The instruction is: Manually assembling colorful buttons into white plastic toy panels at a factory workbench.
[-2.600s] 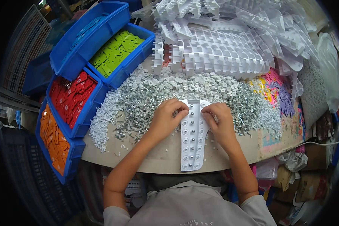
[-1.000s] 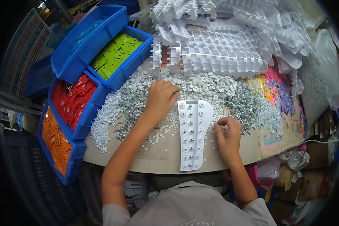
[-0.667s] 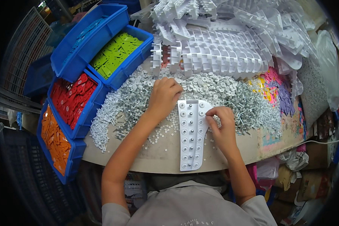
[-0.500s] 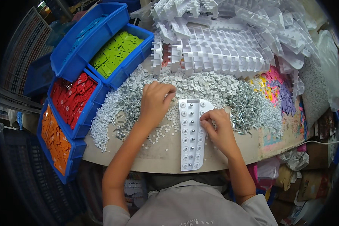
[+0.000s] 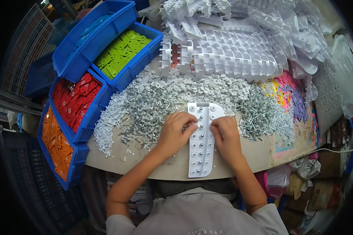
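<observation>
A long white plastic panel (image 5: 202, 150) lies lengthwise in front of me, rounded at its far right corner. White round caps line both its sides, and a row of silvery metal heads runs down its middle channel. My left hand (image 5: 176, 131) is at the panel's left edge, thumb and fingers closed in a pinch. At the opposite edge, my right hand (image 5: 226, 135) is also pinched, its fingertips over the caps there. Whatever is between the fingertips of either hand is too small or hidden to make out.
Beyond my hands spread heaps of white round caps (image 5: 219, 88) and metal screws (image 5: 252, 117). Small white pegs (image 5: 106, 129) lie left. White moulded panels (image 5: 235, 55) are stacked behind. Blue bins (image 5: 91, 133) at left hold red, orange, green and blue plastic pieces.
My left hand has come back from the heap of caps, nearer and rightward, to the panel's left edge. My right hand has shifted slightly along the right edge. The panel stays almost in place.
</observation>
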### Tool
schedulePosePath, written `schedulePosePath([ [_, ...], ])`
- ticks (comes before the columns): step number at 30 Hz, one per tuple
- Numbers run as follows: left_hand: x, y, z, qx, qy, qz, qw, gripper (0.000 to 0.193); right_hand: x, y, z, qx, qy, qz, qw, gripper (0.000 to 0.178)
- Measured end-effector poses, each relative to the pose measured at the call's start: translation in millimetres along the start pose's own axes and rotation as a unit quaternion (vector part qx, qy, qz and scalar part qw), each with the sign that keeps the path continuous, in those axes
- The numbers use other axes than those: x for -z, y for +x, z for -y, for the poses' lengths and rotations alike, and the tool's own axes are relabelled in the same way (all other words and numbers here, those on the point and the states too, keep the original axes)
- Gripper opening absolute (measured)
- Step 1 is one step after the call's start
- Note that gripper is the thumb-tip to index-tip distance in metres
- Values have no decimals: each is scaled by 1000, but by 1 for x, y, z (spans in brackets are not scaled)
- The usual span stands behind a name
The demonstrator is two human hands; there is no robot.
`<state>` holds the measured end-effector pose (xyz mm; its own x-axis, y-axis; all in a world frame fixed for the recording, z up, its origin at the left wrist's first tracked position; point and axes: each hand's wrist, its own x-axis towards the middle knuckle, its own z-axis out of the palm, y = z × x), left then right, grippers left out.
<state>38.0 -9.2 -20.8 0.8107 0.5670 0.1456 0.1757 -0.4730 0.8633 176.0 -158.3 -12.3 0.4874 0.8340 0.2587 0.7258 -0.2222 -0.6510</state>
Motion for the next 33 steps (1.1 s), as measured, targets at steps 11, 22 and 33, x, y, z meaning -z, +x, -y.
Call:
schedulePosePath([
  [11, -6, -14, 8, -215, 233, -81, 945, 11, -9, -5, 4, 37, -49, -73, 995, 12],
  [22, 29, 37, 4, -154, 320, -109, 928, 12, 1, -9, -12, -10, 16, -132, 991, 10],
  [33, 24, 80, 32, -223, 257, 7, 940, 11, 27, 19, -40, -1, -200, -123, 972, 11],
])
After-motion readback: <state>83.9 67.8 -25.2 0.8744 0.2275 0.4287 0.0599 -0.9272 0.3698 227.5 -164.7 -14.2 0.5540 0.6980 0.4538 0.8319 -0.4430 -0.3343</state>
